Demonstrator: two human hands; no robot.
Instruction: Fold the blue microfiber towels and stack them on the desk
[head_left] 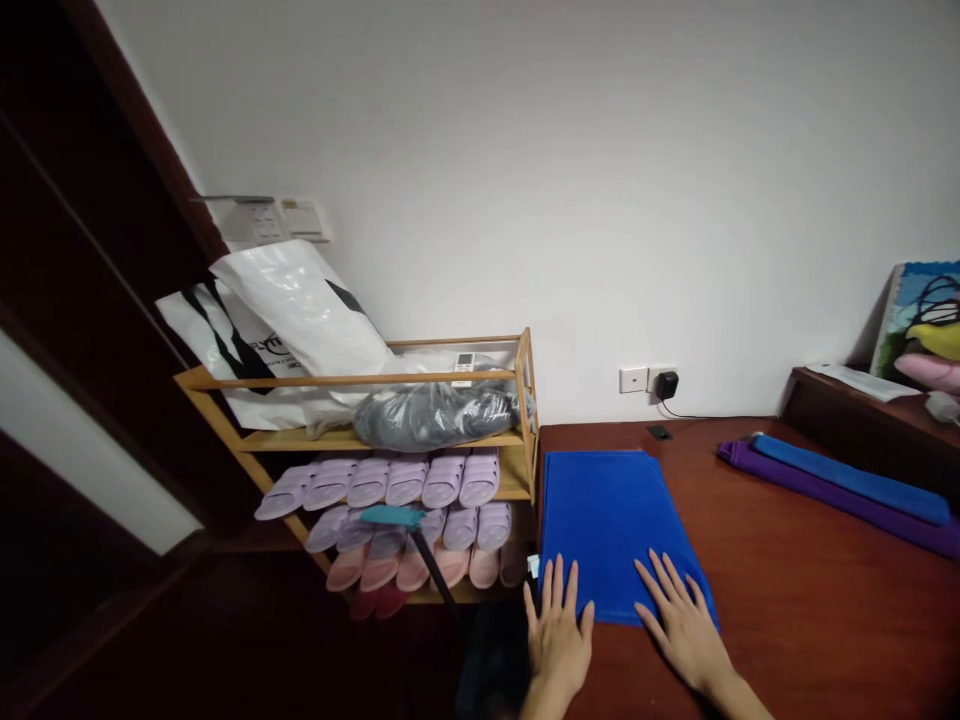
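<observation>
A blue cloth (611,510), folded into a flat rectangle, lies on the reddish-brown table (795,590). My left hand (556,630) rests at its near left corner, palm down with fingers spread. On the near right part of the cloth lies my right hand (682,625), also flat with its fingers apart. Neither hand grips anything. A small white tag (533,566) sticks out at the cloth's left edge.
Left of the table stands a wooden rack (531,430) with slippers (442,482), white bags (300,310) and a plastic-wrapped dark bundle (435,415). Rolled purple (832,500) and blue (855,478) items lie at right. A black plug (666,385) sits in the wall.
</observation>
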